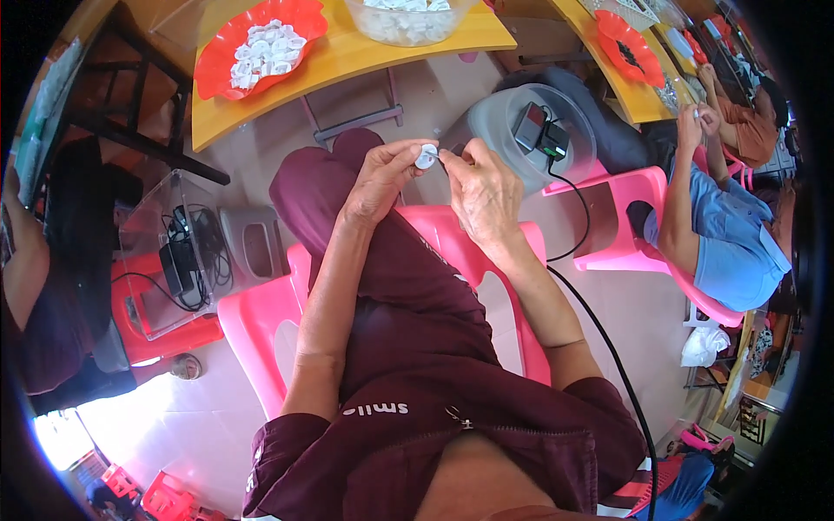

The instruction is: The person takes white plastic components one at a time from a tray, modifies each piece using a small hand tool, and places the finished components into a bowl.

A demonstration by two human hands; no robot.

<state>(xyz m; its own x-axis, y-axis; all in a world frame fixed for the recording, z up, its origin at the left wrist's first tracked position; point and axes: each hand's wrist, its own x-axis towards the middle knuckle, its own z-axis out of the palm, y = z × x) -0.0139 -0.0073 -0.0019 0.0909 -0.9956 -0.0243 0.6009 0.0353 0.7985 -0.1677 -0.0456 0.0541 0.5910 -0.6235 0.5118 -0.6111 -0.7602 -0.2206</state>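
Observation:
Above my crossed legs, my left hand pinches a small white round plastic piece between thumb and fingertips. My right hand meets it from the other side, its fingers closed around something small and dark that I cannot make out, its tip close to the white piece. Beyond my hands, on the yellow table, a red scalloped dish holds a heap of similar white pieces. Beside it stands a clear bowl with more white pieces.
Right of my hands is a translucent bin with black devices; a black cable runs past my right arm. A clear box with cables sits at left. On the right, a person in blue occupies a pink chair.

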